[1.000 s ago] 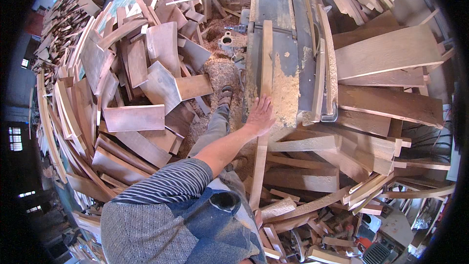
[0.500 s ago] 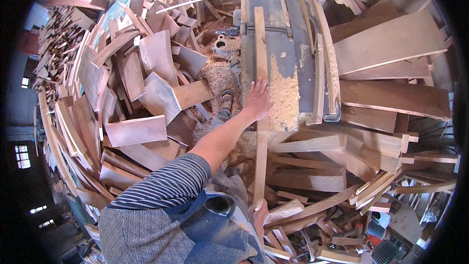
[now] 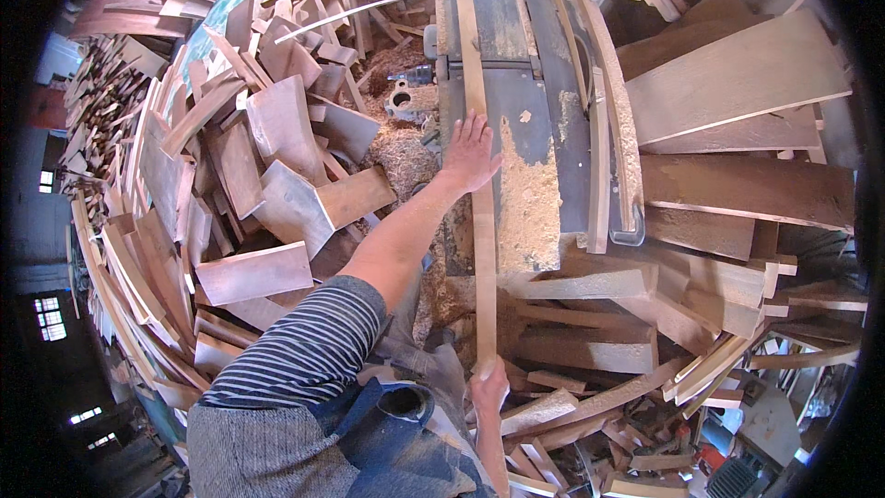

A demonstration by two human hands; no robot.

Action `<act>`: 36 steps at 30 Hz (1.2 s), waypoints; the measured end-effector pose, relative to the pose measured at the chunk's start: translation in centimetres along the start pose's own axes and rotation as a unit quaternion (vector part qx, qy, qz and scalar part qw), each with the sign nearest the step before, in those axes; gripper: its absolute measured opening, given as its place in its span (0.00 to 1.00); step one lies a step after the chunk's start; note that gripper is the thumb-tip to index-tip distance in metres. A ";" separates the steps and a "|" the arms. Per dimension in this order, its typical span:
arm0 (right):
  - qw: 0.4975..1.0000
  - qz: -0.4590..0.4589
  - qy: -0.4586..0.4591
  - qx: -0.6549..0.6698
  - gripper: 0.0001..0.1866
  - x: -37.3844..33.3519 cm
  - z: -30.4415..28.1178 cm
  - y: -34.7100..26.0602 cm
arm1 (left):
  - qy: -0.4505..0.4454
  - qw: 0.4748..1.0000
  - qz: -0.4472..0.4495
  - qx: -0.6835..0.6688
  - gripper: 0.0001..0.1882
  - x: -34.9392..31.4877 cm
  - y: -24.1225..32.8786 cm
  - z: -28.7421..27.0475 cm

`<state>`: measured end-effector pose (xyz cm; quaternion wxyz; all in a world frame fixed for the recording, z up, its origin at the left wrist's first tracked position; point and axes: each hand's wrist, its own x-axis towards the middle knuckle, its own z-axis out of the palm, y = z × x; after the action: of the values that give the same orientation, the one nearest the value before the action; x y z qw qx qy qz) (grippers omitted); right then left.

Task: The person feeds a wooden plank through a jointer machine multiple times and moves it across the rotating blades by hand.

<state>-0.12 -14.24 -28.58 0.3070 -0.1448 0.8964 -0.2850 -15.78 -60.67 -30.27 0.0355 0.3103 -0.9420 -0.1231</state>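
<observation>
A long narrow wooden strip (image 3: 485, 295) lies lengthwise on the grey metal bed of a jointer-like machine (image 3: 525, 148), its near end overhanging the bed's near edge. My left hand (image 3: 470, 159) rests palm down on the strip around its middle, fingers stretched forward and slightly apart. At the near end, my right hand (image 3: 489, 385) holds the strip with its fingers closed around it; part of those fingers is hidden. Pale sawdust (image 3: 527, 212) covers much of the bed to the right of the strip.
Left of the machine is a big heap of loose boards (image 3: 286, 129), with shavings (image 3: 401, 152) beside the bed. Wide planks (image 3: 737, 83) are stacked on the right, thick offcuts (image 3: 585, 350) at the near right. A curved wooden piece (image 3: 613, 101) lies along the machine's right side.
The strip has slid forward along the machine bed, away from me. Both hands have moved forward with it, the left still flat on top and the right still at the near end.
</observation>
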 end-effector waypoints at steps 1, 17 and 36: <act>1.000 -0.003 -0.002 -0.002 0.26 0.5 0.1 -0.4 | 0.003 1.000 0.001 -0.001 0.36 0.5 -0.4 0.0; 0.951 -0.176 -0.064 -0.245 0.48 8.1 -2.3 -10.9 | 0.029 0.999 -0.007 0.023 0.36 10.9 -5.9 -0.7; 0.929 -0.253 -0.056 -0.265 0.54 25.9 1.2 -24.7 | 0.062 0.996 0.020 0.065 0.36 30.8 -16.4 -1.7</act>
<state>-17.14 -45.67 -26.66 0.2247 -0.4589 0.8541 -0.0969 -30.88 -92.02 -33.12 0.0757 0.3001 -0.9500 -0.0420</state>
